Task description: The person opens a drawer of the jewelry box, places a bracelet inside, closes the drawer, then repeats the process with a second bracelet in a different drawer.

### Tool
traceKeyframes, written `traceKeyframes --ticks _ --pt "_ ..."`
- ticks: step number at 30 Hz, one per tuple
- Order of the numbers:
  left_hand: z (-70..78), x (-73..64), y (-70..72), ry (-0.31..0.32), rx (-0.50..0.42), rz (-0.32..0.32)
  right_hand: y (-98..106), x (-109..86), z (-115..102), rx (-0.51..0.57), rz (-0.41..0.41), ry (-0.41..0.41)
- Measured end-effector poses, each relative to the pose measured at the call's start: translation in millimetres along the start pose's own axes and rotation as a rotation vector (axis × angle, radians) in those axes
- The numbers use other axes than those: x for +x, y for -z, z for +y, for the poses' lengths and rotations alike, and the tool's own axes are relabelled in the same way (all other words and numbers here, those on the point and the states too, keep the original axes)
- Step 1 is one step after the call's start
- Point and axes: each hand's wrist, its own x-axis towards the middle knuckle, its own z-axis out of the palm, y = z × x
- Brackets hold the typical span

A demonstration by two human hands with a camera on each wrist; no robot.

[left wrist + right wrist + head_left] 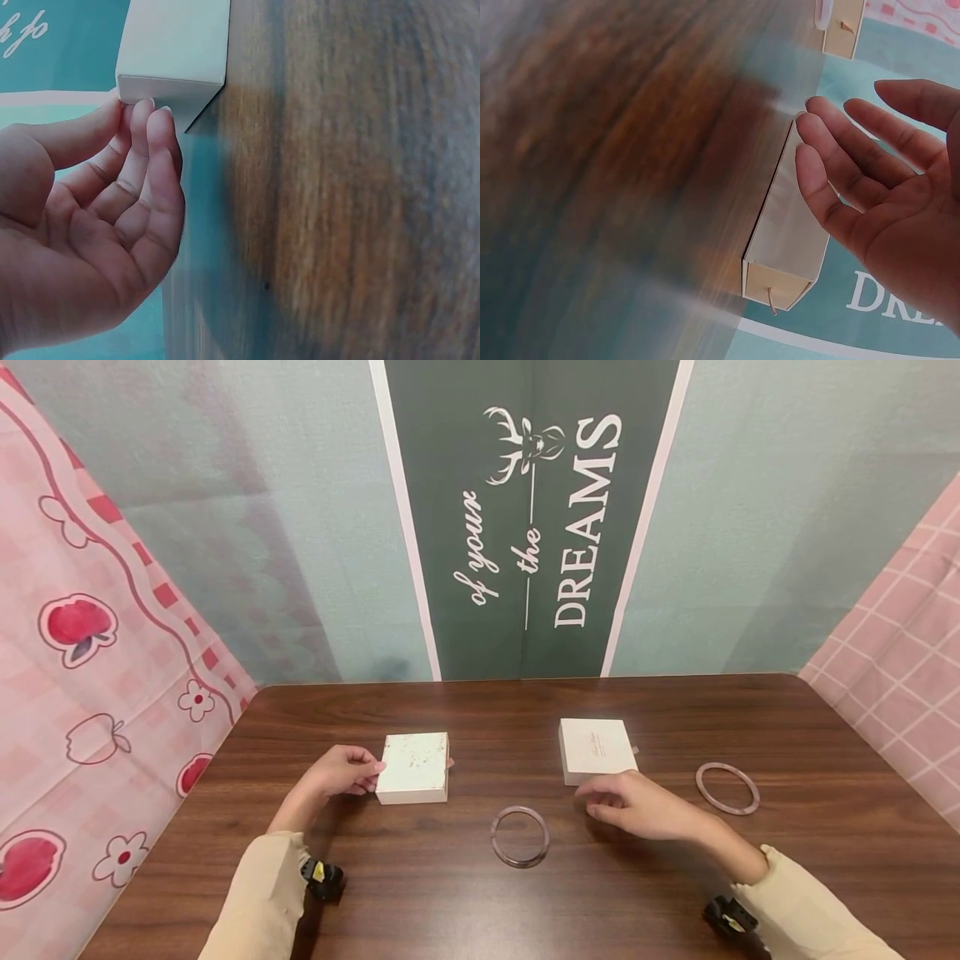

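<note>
On the left of the table sits a white drawer-style box (415,760) with a speckled lid and a small ribbon tab on its right side. My left hand (345,771) touches its left end; in the left wrist view the fingertips (161,124) rest against the end face and the thumb tip lies at the corner. A second white box (596,747), with fine print on its lid, stands right of centre. Over its near edge is my right hand (637,804), fingers loosely bent and holding nothing. Between the hands lies a translucent mauve bangle (520,864).
Another mauve bangle (727,812) lies right of the second box. The brown wood-grain table (465,910) meets a hanging with printed lettering (588,522) at its back edge. Pink patterned cloths (97,693) flank both sides. A black camera (324,878) is worn on each wrist.
</note>
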Motion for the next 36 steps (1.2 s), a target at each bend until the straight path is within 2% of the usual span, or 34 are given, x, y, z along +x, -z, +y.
traceKeyframes --ticks 6,20,36 --pt "0.5 0.2 0.0 0.022 -0.031 -0.001 0 2.7 -1 0.016 -0.006 0.006" --pt "-1.0 0.9 -0.8 0.024 -0.102 -0.002 -1 18.6 -11 -0.031 0.028 0.039" --pt "-0.4 1.2 -1.3 0.033 -0.124 -0.005 -3 48.2 -26 0.0 0.04 -0.005"
